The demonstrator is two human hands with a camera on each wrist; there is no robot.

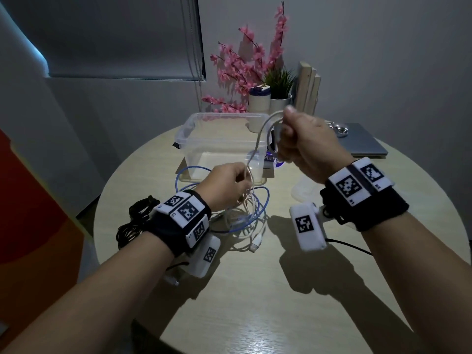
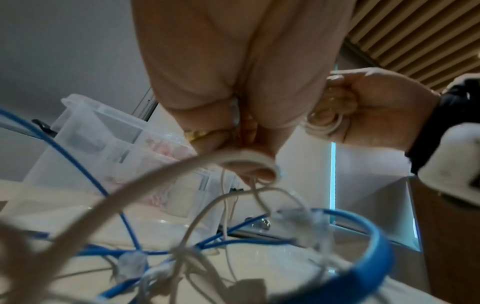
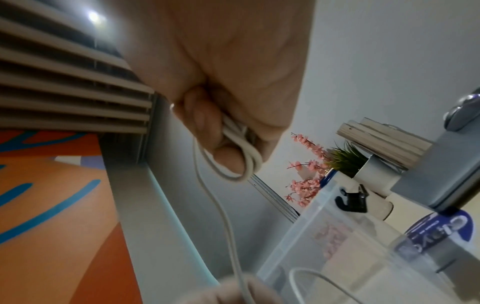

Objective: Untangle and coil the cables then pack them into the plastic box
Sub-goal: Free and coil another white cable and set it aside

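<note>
My right hand [image 1: 293,146] is raised above the table and grips small loops of a white cable [image 1: 260,134]; the loops [image 3: 241,156] wrap round its curled fingers. The cable runs down to my left hand [image 1: 229,186], which pinches it [image 2: 249,162] just above a tangle of white and blue cables [image 1: 245,218] on the table. A clear plastic box [image 1: 204,139] stands open behind the hands with no cable in it. A black cable [image 1: 135,221] lies bunched at the table's left edge.
The round wooden table [image 1: 255,302] carries a grey laptop [image 1: 365,144] at the back right, pots with pink flowers [image 1: 245,72], a green plant [image 1: 279,83], and a clear lid [image 1: 304,190] right of the box. A white USB plug [image 1: 256,244] lies loose.
</note>
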